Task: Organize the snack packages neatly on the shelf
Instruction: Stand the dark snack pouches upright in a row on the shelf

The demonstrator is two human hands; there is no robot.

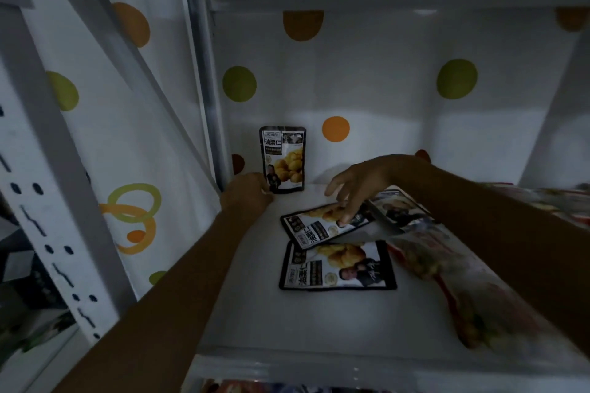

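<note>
1. Nearest the camera, at the lower centre of the frame, the white shelf (255,313) is carrying one chestnut pouch (336,265), which is lying flat on its back with no hand on it.
2. At the lower right, a blurred red-and-clear bag (447,281) is lying alongside that pouch. What it holds is too smeared to read.
3. Just beyond, near the centre, the right hand (360,185) is reaching down with its fingers spread apart. Its fingertips (343,218) are touching the top of a second flat pouch (322,226), which is lying askew. The hand is not wrapping round it.
4. A third flat pouch (396,207) is showing partly under that hand and forearm, right of centre.
5. Further back, left of centre, the left hand (247,193) is touching the lower-left corner of an upright pouch (282,159). Its fingers are hiding behind the back of the hand, so I cannot tell whether they are pinching or only steadying.
6. The upright pouch is standing at the back against the dotted wall lining (383,89).
7. Judging by this, one pouch is placed and the person is going for the next. The next move is probably calling for a proper grip on the askew pouch, then standing it just beside the upright one without knocking it over.
</note>
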